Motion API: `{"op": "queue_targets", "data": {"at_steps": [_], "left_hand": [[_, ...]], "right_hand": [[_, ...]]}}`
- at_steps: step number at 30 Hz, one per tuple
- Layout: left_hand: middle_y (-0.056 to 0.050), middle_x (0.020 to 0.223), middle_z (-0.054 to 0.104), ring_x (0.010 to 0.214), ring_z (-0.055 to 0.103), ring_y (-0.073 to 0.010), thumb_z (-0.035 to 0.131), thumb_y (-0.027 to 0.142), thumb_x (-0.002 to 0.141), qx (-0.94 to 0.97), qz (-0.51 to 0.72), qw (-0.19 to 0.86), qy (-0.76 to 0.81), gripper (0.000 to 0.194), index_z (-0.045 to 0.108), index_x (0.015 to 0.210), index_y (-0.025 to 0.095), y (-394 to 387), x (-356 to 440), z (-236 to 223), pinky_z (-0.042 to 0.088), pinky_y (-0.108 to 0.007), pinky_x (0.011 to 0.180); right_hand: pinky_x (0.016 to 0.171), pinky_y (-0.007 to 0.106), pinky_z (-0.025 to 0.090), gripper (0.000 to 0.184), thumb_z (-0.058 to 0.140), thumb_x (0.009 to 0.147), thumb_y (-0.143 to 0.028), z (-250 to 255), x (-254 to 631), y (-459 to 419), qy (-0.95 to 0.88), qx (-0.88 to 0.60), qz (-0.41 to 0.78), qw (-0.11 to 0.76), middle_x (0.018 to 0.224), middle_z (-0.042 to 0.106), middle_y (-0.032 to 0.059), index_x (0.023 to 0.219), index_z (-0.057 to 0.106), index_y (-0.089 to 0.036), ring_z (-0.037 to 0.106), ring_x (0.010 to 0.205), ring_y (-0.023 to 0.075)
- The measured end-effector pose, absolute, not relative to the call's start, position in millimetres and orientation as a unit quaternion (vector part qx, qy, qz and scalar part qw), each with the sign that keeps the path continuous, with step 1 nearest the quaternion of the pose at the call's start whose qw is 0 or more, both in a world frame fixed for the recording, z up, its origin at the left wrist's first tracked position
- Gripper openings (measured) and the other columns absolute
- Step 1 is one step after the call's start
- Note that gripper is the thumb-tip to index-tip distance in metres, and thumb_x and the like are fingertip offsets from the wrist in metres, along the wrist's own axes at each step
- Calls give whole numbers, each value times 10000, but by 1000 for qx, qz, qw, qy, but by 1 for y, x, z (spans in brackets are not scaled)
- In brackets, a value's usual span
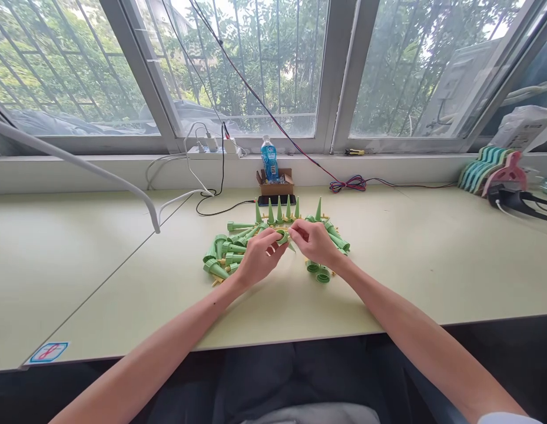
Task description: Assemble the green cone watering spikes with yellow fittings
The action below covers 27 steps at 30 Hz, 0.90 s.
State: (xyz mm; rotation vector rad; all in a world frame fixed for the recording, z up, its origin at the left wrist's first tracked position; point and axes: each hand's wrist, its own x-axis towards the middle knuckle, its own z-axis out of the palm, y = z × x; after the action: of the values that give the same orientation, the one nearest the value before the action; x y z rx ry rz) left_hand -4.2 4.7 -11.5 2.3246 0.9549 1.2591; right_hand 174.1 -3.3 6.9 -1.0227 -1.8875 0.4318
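Note:
Close to the middle of the table, my left hand [261,257] grips a green plastic watering spike [282,237]. Its round, open collar faces up toward me, and its pointed end shows below the fingers. My right hand [315,241] is closed in a pinch right at the collar's side; whatever is between its fingertips is too small to make out. More green spikes [233,248], some with small yellow valves, lie heaped left of my left hand. Several others stand points up in a row [279,211] behind my hands. Green collars [322,275] show below my right wrist.
At the back, a blue bottle [269,160] stands in a small cardboard box [277,186], with a phone [277,201] before it. A coiled cable [349,184] lies further right. A white tube [100,171] arches in from the left. Hangers [489,171] sit at far right.

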Motion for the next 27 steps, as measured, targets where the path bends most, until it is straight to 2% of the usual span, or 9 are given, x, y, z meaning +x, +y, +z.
{"op": "queue_targets", "data": {"at_steps": [6,9,14,17,20,24,27], "left_hand": [[-6,804,534,626,582,-92,581,293,880,818,439,167,331,119,591,820,191,4,-5,-11,525,-202,529],[0,840,541,622,600,-88,574,312,883,811,432,193,344,114,539,877,203,2,-5,-8,515,-195,505],[-7,951,539,553,599,-75,634,418,836,785,425,261,366,334,410,997,230,-2,-3,-2,483,-190,430],[14,849,557,517,608,-94,540,503,884,751,440,342,355,338,399,1023,230,-1,-2,1,530,-241,466],[27,712,558,487,618,-133,388,573,931,676,464,451,353,366,426,962,210,0,-1,5,545,-293,460],[-60,680,608,483,605,-151,393,629,904,611,432,562,353,531,535,729,149,3,-3,10,509,-289,429],[-108,687,637,490,588,-152,386,672,883,594,379,619,347,631,608,669,121,4,-4,11,486,-277,423]], "right_hand": [[514,229,310,245,463,913,-321,5,175,-3,-764,-417,172,460,556,448,-41,716,515,-184,357,501,91],[523,232,316,249,455,917,-330,5,175,-3,-767,-415,169,459,564,451,-39,725,520,-185,359,507,94],[528,235,315,262,447,922,-346,6,174,-4,-767,-417,163,460,557,451,-38,728,519,-185,362,502,95],[528,232,311,267,446,928,-349,7,173,-4,-765,-417,157,466,553,444,-40,726,508,-186,357,497,93],[526,231,310,270,435,938,-354,8,175,-3,-758,-419,150,476,551,435,-40,736,499,-187,353,494,92],[532,235,321,269,424,950,-373,9,179,-2,-749,-421,151,489,579,462,-29,765,493,-190,384,510,99],[547,238,338,275,419,954,-385,9,178,-3,-755,-411,159,486,600,484,-22,774,496,-192,399,525,103]]}}
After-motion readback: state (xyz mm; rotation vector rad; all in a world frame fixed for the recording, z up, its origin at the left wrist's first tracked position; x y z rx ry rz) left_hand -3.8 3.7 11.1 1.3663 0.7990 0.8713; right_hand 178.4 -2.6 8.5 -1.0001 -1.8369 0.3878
